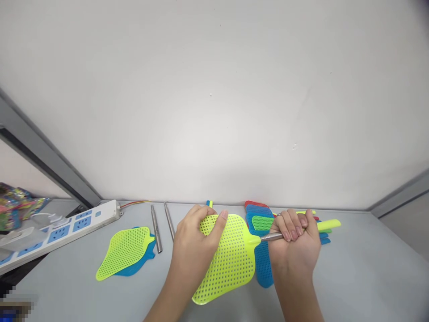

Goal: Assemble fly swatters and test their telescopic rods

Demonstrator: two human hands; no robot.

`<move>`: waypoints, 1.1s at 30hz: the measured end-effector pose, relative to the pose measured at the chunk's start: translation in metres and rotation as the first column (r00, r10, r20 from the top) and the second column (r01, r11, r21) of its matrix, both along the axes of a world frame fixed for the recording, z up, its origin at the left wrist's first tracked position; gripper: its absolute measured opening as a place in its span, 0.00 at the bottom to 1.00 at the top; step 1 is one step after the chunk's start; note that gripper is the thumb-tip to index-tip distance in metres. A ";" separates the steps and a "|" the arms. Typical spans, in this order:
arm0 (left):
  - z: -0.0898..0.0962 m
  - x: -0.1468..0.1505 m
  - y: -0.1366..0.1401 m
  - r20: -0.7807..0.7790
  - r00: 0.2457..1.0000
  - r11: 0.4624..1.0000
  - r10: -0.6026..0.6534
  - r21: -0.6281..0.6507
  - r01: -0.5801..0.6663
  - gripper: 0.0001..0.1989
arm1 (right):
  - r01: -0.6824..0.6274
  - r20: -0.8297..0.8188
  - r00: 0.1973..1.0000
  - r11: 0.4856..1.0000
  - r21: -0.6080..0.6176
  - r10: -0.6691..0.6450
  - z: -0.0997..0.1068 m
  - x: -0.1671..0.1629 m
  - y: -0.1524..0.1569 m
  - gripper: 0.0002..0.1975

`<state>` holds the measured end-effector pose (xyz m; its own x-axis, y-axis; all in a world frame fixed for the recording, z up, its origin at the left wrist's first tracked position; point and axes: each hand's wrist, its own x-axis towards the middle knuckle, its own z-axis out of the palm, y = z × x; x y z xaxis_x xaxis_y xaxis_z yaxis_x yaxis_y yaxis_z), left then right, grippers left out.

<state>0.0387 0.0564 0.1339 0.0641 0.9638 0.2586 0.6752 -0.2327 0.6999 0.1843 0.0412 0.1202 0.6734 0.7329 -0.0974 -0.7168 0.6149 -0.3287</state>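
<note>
Holding a yellow-green fly swatter (234, 259) w/ both hands, just above the grey tabletop (362, 273), in the head cam view. Left hand (197, 241) (LH) is pinching the L side of its perforated head, thumb flat on the front face, the other fingers mostly hidden behind it. Right hand (294, 243) (RH) is closed in a fist round the metal shaft (271, 236), inner wrist turned to me; the shaft runs from the head's neck into the RH, and the yellow-green grip (330, 225) pokes out past it, tilted slightly up to the R. Behind the RH & swatter lies a pile of other swatters: blue head (264, 268), smaller green head (262, 223) on top, red head (248, 205) showing at the back edge, plus blue handle ends (324, 240) on the far side of the RH. Just behind the LH fingers, a small blue-and-yellow bit (210, 204) shows, can't tell what. L of the LH: two metal tubes (156, 230), approx. parallel, then a loose yellow-green swatter head (125, 250) overlapping a blue one (139, 264). Far L, a white pwr strip (72, 230) w/ blue sockets, a white plug (58, 220) in it, and colourful packets (16, 208) beyond. Pale wall panel (214, 112) at the back.
</note>
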 end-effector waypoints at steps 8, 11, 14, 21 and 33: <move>-0.004 0.001 0.000 0.024 1.000 1.000 -0.014 0.005 0.014 0.13 | -0.020 0.034 0.999 1.000 0.004 0.020 0.000 0.004 0.000 0.15; -0.007 0.001 0.002 0.020 0.999 0.998 -0.039 0.040 0.038 0.13 | -0.063 -0.014 0.998 0.998 -0.010 0.063 -0.001 0.007 0.004 0.15; -0.011 0.000 0.005 -0.021 0.997 0.997 -0.070 0.038 0.071 0.14 | -0.091 -0.025 0.996 0.996 -0.012 0.090 -0.004 0.010 0.006 0.15; -0.019 -0.005 0.015 -0.082 0.979 0.982 -0.189 -0.037 0.186 0.17 | -0.102 0.115 0.988 0.993 -0.056 0.108 -0.004 0.009 0.006 0.17; -0.023 -0.004 0.006 -0.123 0.928 0.932 -0.351 -0.139 0.334 0.18 | -0.103 0.234 0.967 0.994 -0.026 0.106 -0.002 0.000 0.005 0.16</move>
